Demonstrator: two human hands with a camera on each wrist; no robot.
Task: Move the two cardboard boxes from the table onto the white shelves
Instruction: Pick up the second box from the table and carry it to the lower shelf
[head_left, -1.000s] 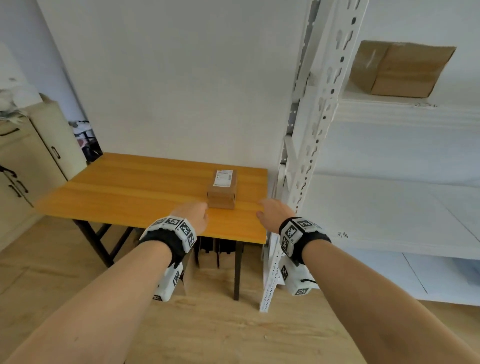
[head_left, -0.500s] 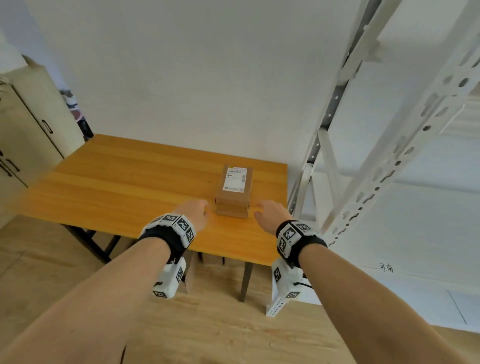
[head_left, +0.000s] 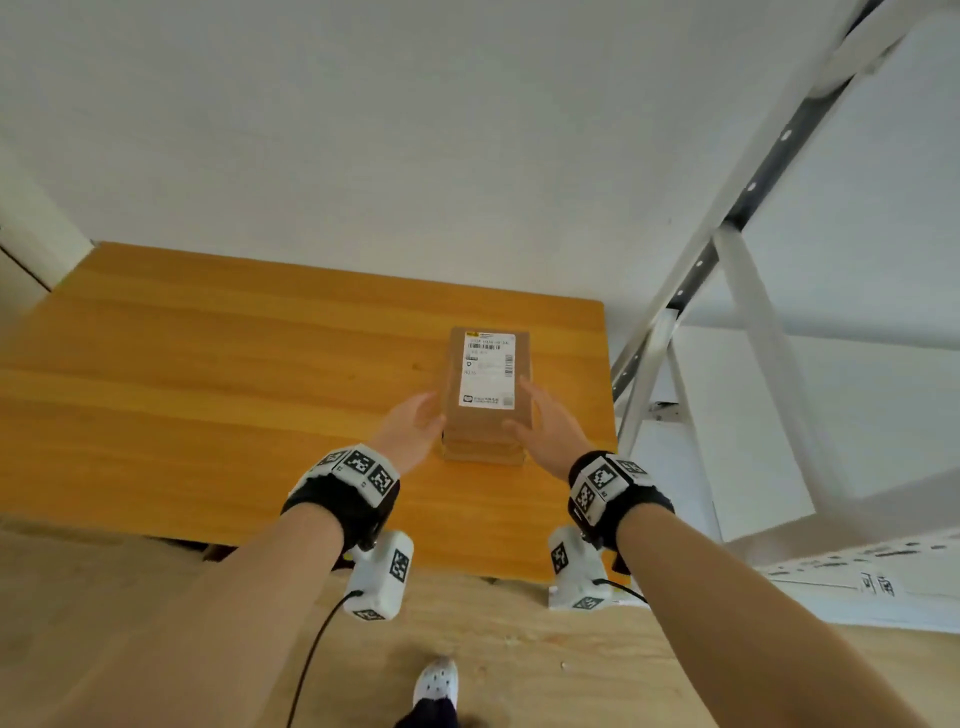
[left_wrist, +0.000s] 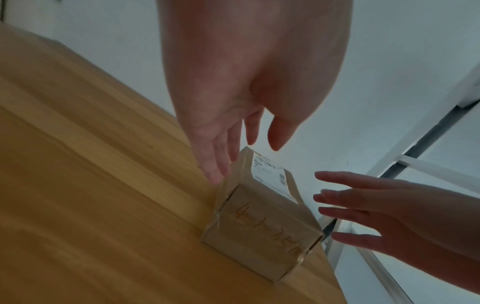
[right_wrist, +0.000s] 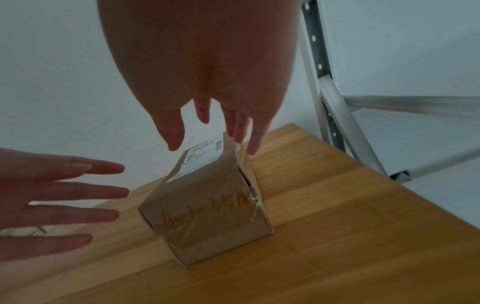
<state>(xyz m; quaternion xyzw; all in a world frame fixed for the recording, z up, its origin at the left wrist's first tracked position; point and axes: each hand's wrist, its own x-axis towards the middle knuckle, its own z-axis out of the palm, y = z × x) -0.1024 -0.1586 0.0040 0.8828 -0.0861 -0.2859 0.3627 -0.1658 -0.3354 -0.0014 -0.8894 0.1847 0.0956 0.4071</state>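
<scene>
Cardboard, brown and taped, with a white shipping label on top and orange handwriting on its near end: the small oblong box (head_left: 488, 384) stands on the orange wooden counter (head_left: 208, 374), near the counter's right edge and just beside the white metal shelving frame (head_left: 748, 291). Half a second ago both hands were short of the box's near end; now they have come forward to flank it, the left hand (head_left: 410, 428) at its left side and the right hand (head_left: 545, 421) at its right. That puts the pick-up about to begin, though the box is not yet lifted; only one box is on the counter.

Neither grip has closed. Fingers of both hands are straight and spread. From the left wrist, the left fingertips (left_wrist: 215, 174) look to be at or touching the box's upper left edge; from the right wrist, the right fingertips (right_wrist: 249, 148) sit likewise against the upper right edge. Whether either actually presses the cardboard I cannot tell.
</scene>
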